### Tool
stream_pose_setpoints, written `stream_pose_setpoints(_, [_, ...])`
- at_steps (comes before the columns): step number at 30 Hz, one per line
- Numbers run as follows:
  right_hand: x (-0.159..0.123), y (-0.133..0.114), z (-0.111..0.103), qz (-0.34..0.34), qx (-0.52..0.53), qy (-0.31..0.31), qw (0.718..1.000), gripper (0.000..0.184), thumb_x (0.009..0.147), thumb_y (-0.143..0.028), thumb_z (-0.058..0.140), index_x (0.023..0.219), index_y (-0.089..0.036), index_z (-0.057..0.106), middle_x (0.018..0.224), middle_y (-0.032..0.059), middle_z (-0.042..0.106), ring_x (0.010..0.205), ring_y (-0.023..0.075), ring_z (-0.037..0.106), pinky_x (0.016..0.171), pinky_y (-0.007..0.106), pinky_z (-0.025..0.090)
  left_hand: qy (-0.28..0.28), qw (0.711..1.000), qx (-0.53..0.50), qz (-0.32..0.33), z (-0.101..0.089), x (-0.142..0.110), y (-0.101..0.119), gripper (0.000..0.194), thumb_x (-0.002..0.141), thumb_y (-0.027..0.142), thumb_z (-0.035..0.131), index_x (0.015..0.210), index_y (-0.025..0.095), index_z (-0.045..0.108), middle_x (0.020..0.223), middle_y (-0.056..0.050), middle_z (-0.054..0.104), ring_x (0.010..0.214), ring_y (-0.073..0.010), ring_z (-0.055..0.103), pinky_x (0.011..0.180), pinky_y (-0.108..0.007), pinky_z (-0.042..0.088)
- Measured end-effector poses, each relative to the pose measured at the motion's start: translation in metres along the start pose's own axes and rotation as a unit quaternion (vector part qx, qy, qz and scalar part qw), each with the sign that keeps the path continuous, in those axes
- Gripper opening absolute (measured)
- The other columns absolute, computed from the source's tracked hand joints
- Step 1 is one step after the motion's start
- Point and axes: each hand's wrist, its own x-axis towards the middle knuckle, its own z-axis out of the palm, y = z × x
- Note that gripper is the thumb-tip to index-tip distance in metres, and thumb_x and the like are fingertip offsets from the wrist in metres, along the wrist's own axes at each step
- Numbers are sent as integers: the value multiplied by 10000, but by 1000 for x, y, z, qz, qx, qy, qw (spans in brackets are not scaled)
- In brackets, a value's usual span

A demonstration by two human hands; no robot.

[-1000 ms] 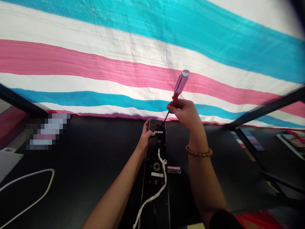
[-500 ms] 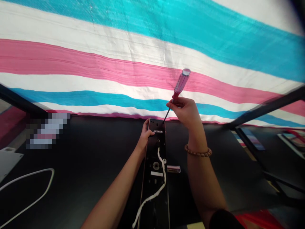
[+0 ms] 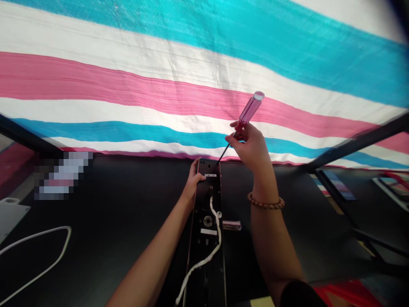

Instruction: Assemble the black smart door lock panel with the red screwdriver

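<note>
My right hand [image 3: 247,147] holds a screwdriver [image 3: 251,107] with a clear pink handle, and its thin shaft slants down to the top end of a long black door lock plate [image 3: 204,187]. The plate lies face down, showing its back with white labels and a round spindle hole [image 3: 208,221]. My left hand [image 3: 193,181] grips the plate's upper left edge. A white sheathed cable [image 3: 209,251] runs from the plate's middle down past its lower end. A short metal lever handle [image 3: 231,225] lies just right of the plate.
The plate rests on a black tabletop [image 3: 128,192]. A loop of white cable [image 3: 35,256] and a pale flat plate [image 3: 9,215] lie at the left. A blurred object [image 3: 62,175] sits behind them. A striped tarp [image 3: 159,76] and black bars [image 3: 358,143] fill the background.
The screwdriver handle has tilted further right while its tip stays at the plate's top end. My right hand's fingers have shifted on the handle. The view has moved slightly.
</note>
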Motion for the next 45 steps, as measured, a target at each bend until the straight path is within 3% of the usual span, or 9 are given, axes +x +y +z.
stream_pose_setpoints(3, [0,0,-4,13,-7,-19,1000,265,794,-276,693,1053,-224,673,769,-4,641,706,166,642,730,384,560,3,1000,-2,-5,2,-1,1,870,659,113,601,1449,335,312,1241,-87,645,1032,-367,710,877,-619,543])
stream_pose_setpoints(10, [-6,-12,-11,12,50,-64,997,474,783,-150,605,1246,-234,553,837,9,691,837,199,700,792,400,574,14,1000,-12,4,0,2,-2,865,637,113,614,1432,333,353,1218,-75,645,1046,-358,702,885,-588,549])
stream_pose_setpoints(20, [-2,-5,-1,20,47,-46,998,235,831,-271,642,1059,-213,647,827,18,667,794,190,690,730,376,577,25,1000,-8,11,-4,5,-5,857,613,116,635,1410,326,400,1210,-54,641,1058,-330,684,909,-549,544])
stream_pose_setpoints(25, [-2,-7,-6,1,25,-41,999,399,795,-241,681,1192,-224,652,875,10,653,775,174,664,782,400,574,23,1000,-9,13,-7,6,-6,875,610,132,647,1424,334,398,1255,-58,627,1048,-325,685,904,-539,550])
stream_pose_setpoints(28, [-4,-11,-7,-22,27,-50,998,523,800,-217,664,1314,-252,573,893,12,672,818,192,675,813,410,575,29,999,-8,17,-9,7,-7,863,609,126,652,1413,334,420,1254,-56,626,1041,-320,683,892,-533,557])
stream_pose_setpoints(32, [-6,-17,-6,-24,22,-73,997,549,834,-188,591,1365,-280,487,892,16,690,829,201,685,788,398,582,34,999,-8,16,-12,8,-7,845,605,120,657,1396,333,450,1248,-54,629,1032,-321,681,883,-535,560])
stream_pose_setpoints(37, [-4,-14,-1,-17,26,-52,998,461,835,-237,626,1284,-280,533,890,13,672,838,194,684,748,368,589,33,999,-11,15,-11,8,-7,859,600,116,655,1402,342,444,1261,-50,622,1041,-314,679,895,-534,558])
stream_pose_setpoints(42, [-4,-11,-1,-14,50,-42,998,243,813,-282,690,1049,-229,676,899,23,691,845,191,680,784,388,587,25,1000,-6,16,-5,3,-4,832,630,114,637,1404,329,420,1227,-55,632,1050,-318,684,909,-555,547])
stream_pose_setpoints(45, [-5,-14,-3,-18,55,-57,997,265,799,-276,715,1057,-216,710,960,35,710,857,191,675,806,399,582,14,1000,-2,16,-3,1,-2,818,654,114,625,1411,323,397,1192,-55,638,1034,-314,695,908,-559,546])
